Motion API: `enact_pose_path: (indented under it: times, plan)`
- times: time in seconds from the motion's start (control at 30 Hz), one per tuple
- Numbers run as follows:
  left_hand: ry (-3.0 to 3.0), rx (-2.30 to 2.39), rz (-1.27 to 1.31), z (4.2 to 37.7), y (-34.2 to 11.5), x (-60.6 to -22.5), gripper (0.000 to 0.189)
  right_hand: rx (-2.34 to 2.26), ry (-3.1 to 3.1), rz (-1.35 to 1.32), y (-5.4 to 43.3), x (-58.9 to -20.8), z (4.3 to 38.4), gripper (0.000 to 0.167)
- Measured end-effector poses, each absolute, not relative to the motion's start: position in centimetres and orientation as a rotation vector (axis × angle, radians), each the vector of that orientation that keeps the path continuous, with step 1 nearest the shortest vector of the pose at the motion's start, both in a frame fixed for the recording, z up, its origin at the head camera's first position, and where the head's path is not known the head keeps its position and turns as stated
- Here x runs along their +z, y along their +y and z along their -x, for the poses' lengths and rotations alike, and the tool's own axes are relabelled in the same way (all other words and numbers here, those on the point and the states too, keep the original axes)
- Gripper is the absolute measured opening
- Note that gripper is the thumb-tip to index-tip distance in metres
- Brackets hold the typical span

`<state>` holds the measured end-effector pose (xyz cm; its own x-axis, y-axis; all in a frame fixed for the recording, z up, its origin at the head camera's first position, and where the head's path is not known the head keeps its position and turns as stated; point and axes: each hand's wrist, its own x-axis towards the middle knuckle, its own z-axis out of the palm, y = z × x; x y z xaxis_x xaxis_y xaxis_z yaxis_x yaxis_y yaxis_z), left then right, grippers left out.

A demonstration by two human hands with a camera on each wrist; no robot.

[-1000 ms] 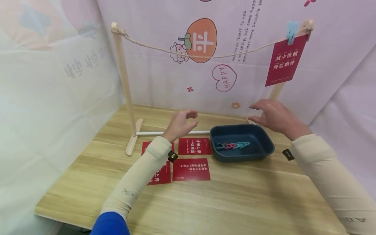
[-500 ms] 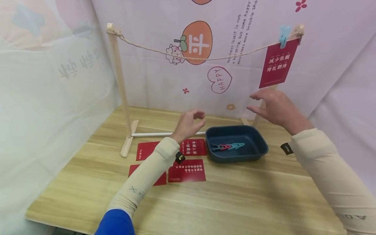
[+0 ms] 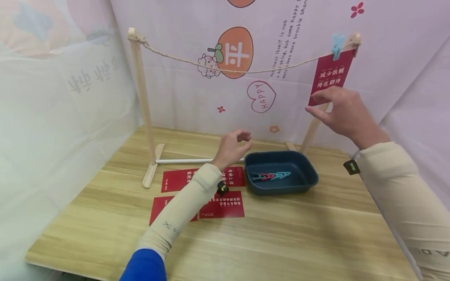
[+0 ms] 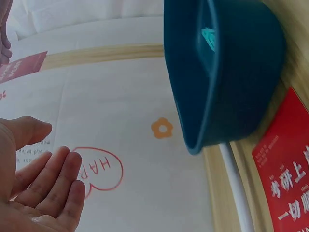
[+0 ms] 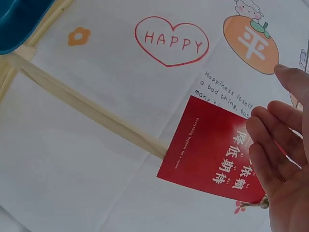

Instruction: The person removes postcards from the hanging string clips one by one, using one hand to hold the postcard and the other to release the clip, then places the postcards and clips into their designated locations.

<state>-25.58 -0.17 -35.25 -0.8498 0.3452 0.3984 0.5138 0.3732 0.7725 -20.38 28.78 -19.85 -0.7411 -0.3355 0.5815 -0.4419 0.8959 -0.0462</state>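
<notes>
A red card (image 3: 329, 72) with white writing hangs from a rope (image 3: 211, 67), held by a light blue clothespin (image 3: 338, 46) near the right post. My right hand (image 3: 346, 113), fingers loosely bent and holding nothing, overlaps the card's lower part in the head view. In the right wrist view the hanging card (image 5: 207, 152) appears beside the fingers. My left hand (image 3: 233, 147) hovers left of the blue basin (image 3: 281, 191), also holding nothing, its thumb apart from the fingers. Several clothespins (image 3: 270, 176), dark, red and light blue, lie in a row inside the basin.
Several red cards (image 3: 221, 207) lie on the wooden table (image 3: 281, 242), partly hidden by my left forearm. The rope spans two wooden posts (image 3: 143, 97), joined low down by a white rod (image 3: 183, 161). A printed white cloth (image 3: 183, 101) hangs behind.
My right hand has risen toward the hanging card and now overlaps it. My left hand has shifted right, toward the basin. The head view has turned slightly.
</notes>
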Motion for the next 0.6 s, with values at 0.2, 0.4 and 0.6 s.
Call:
enact_pose_path:
  times: [0.2,0.4,0.6]
  plan:
    - [-2.436,-1.498,0.815,25.4,1.4,-34.2,0.037,0.292,-2.505,-0.429,28.9,-18.8,20.3,0.047]
    - [-2.419,-1.503,0.831,25.5,3.2,-33.2,0.034,0.294,-2.455,-0.315,29.1,-17.6,20.4,0.049]
    - [-2.353,-1.495,0.821,25.8,5.2,-31.9,0.031,0.343,-2.416,-0.241,29.2,-16.1,20.9,0.051]
